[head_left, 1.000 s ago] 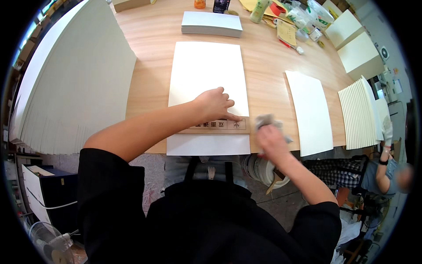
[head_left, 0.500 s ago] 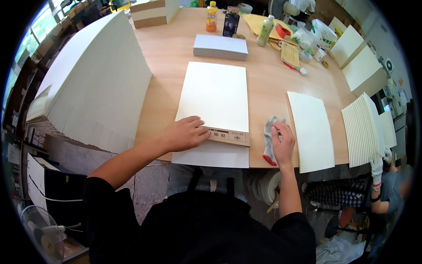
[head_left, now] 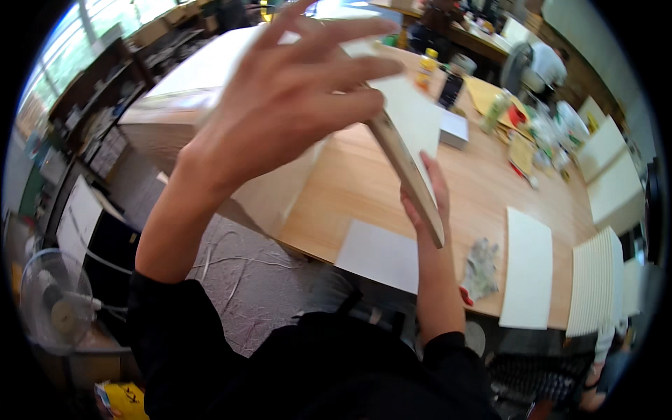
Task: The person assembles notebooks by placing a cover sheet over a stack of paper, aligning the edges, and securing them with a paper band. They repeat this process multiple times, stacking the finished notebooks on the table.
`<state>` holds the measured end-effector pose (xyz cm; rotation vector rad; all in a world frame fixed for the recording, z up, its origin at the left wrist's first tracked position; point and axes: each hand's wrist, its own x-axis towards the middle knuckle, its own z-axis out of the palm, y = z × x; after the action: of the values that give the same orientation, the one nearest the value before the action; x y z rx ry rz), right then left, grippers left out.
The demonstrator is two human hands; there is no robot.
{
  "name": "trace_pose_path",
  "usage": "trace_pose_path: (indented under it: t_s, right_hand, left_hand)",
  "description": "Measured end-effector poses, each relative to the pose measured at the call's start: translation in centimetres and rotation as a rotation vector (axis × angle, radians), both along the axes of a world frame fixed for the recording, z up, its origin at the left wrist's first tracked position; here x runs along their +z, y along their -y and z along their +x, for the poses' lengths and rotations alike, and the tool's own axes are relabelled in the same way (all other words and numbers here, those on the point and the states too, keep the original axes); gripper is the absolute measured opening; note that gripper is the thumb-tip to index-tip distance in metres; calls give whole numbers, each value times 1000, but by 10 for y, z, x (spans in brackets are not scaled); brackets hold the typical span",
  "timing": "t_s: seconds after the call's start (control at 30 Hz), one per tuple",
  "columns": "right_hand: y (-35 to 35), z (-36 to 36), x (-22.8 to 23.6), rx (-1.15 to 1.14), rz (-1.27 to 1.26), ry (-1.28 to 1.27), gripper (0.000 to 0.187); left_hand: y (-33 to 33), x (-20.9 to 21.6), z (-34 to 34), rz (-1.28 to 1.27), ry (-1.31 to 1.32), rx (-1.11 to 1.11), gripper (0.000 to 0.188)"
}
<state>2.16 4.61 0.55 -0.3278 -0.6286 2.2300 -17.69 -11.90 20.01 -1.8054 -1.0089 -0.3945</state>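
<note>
A white-faced board (head_left: 413, 112) with a thick brown edge is raised off the table, steeply tilted, its left end higher. My left hand (head_left: 287, 105) is at the upper end; its spread fingers lie over the edge, blurred by motion, and the thumb is hidden. Lower down, my right hand (head_left: 437, 189) grips the other end, fingers and thumb on either side of it. Below the board, a white sheet (head_left: 378, 255) lies at the table's front edge. A grey glove with a red cuff (head_left: 481, 269) rests to the right of my right forearm.
A tall white stack (head_left: 273, 189) stands at the left. To the right are a white panel (head_left: 526, 269) and a ridged white stack (head_left: 591, 283), with another person's gloved hand (head_left: 603, 343) beside it. Bottles, a small white stack (head_left: 453, 128) and plastic bags (head_left: 570, 126) lie farther back.
The white-faced board has come up off the table and tilted. My left hand rose with it, and my right hand moved from beside the glove onto the board. The view has swung left.
</note>
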Motion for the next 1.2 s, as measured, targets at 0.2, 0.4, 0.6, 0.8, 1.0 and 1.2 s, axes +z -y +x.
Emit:
trace_pose_path:
  t_s: [0.2, 0.4, 0.6, 0.8, 1.0, 1.2]
  right_hand:
    - [6, -170, 128, 119, 434, -47, 21]
    - [29, -226, 156, 145, 903, 431, 35]
    - [34, -228, 152, 70, 941, 428, 42]
    - [-19, -219, 136, 23, 844, 433, 39]
    - [-143, -268, 98, -315, 754, 442, 45]
    - [-138, -338, 127, -281, 923, 606, 74]
  left_hand:
    - [149, 9, -163, 225, 96, 629, 38]
    - [206, -43, -269, -186, 1115, 405, 63]
    - [195, -66, -270, -66, 1527, 237, 71]
    - [206, -65, -268, -105, 1616, 146, 73]
    - [161, -68, -265, 169, 1919, 41, 86]
    - [139, -66, -282, 348, 2010, -75, 70]
